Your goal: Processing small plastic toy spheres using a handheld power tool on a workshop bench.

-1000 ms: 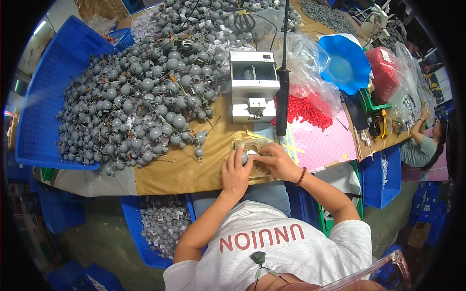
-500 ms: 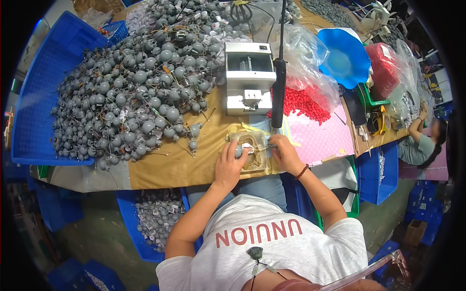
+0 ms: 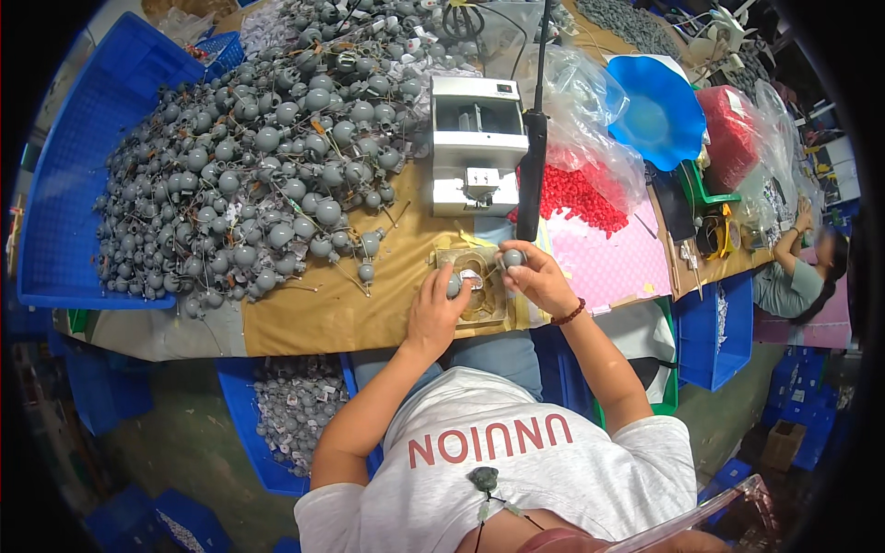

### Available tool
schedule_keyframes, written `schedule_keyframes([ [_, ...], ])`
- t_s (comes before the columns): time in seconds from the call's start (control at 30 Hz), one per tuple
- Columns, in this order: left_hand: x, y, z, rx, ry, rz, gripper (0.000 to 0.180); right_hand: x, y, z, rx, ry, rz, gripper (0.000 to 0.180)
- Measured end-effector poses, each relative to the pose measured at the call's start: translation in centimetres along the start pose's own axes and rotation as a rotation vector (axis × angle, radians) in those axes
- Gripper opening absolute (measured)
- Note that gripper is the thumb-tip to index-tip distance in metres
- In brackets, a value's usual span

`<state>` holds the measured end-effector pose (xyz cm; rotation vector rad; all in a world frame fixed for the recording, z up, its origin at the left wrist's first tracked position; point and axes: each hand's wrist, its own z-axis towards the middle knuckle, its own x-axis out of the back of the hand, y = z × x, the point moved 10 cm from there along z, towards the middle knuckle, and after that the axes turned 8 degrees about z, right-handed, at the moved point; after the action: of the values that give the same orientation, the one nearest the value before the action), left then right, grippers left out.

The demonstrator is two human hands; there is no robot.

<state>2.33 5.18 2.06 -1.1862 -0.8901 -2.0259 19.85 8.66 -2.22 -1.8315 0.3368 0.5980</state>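
Note:
My left hand (image 3: 433, 311) is at the left side of a tan block-shaped fixture (image 3: 499, 313) with hollowed recesses. Its fingers are closed on a grey ball-shaped part (image 3: 454, 285). A small white piece (image 3: 471, 279) lies in the fixture close to the fingertips. Raised over the fixture's right edge, my right hand (image 3: 547, 286) pinches another grey ball-shaped part (image 3: 513, 259) between thumb and fingers. Exactly how the left fingers grip their part is partly hidden.
A large heap of grey ball-shaped parts with wires (image 3: 267, 184) fills the left, beside a blue crate (image 3: 69, 212). Behind the fixture stands a white machine (image 3: 477, 147) with a black rod (image 3: 531, 175). Red pieces (image 3: 581, 195) lie right. A co-worker (image 3: 795, 281) sits far right.
My right hand has turned and lifted slightly, and a grey ball-shaped part now shows in its fingers. My left hand stays nearly where it was at the fixture.

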Motion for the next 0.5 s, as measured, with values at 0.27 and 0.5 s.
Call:
schedule_keyframes([
  [0.27,0.3,0.0,0.4,0.006,-0.005,-0.046,0.045,-2.0,-0.4,1.9,0.107,0.043,-0.845,0.034],
  [0.5,1.5,-0.5,0.8,-0.042,0.017,-0.127,0.038,-4.8,-1.6,0.7,0.477,0.096,-1.238,0.043],
])
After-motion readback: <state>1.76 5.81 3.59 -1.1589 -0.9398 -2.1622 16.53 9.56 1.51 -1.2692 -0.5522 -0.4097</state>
